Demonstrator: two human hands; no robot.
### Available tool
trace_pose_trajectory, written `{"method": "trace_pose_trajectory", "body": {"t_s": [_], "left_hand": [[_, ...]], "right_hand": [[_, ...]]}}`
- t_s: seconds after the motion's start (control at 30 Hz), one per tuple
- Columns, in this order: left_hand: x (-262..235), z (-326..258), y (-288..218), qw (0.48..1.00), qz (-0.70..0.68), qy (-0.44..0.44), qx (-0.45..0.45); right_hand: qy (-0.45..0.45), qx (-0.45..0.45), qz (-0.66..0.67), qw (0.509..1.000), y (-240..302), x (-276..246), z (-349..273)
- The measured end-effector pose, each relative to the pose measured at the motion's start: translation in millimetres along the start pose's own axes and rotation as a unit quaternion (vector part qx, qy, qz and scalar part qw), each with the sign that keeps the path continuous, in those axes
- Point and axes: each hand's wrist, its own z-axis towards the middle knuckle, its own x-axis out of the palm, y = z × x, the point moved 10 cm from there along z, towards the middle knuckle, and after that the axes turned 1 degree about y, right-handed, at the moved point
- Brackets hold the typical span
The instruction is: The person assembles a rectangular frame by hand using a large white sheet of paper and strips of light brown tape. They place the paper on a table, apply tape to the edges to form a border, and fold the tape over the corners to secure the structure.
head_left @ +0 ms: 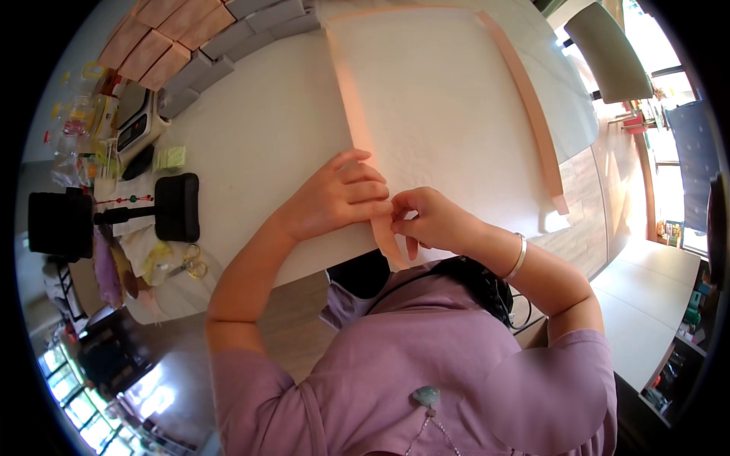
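A large whitish sheet (449, 91) lies on the table with peach-coloured bands along its two long sides. Across the left peach band (346, 83), near the table's front edge, rest the slightly spread fingers of my left hand (334, 191). Its thumb is hidden. Just to the right, my right hand (435, 220) is closed in a pinch at the inner edge of the same band, its fingertips close to the left hand's. Below the hands, the band's end (391, 251) hangs over the table edge. The right peach band (525, 91) lies untouched.
Pink boxes (163, 38) and grey boxes (258, 26) are stacked at the far left. Nearer stand a scale (137, 125), a black stand (176, 207), gold-handled scissors (195, 262) and a green pad (169, 157). A chair (608, 53) stands beyond the table's right side.
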Motion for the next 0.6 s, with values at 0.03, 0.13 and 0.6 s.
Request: {"method": "trace_pose_trajectory", "body": {"t_s": [0.03,0.13,0.6], "left_hand": [[-0.7,0.8,-0.8,1.0,0.0,-0.002,0.001],[-1.0,2.8,-3.2,1.0,-0.002,0.002,0.012],[11.2,2.3,6.6,0.993,-0.1,0.044,-0.053]], "right_hand": [[0.008,0.007,0.002,1.0,-0.2,-0.4,1.2],[0.005,-0.01,0.007,1.0,0.8,-0.5,8.0],[-0.038,-0.251,-0.353,0.9,26.5,4.0,-40.5]]}}
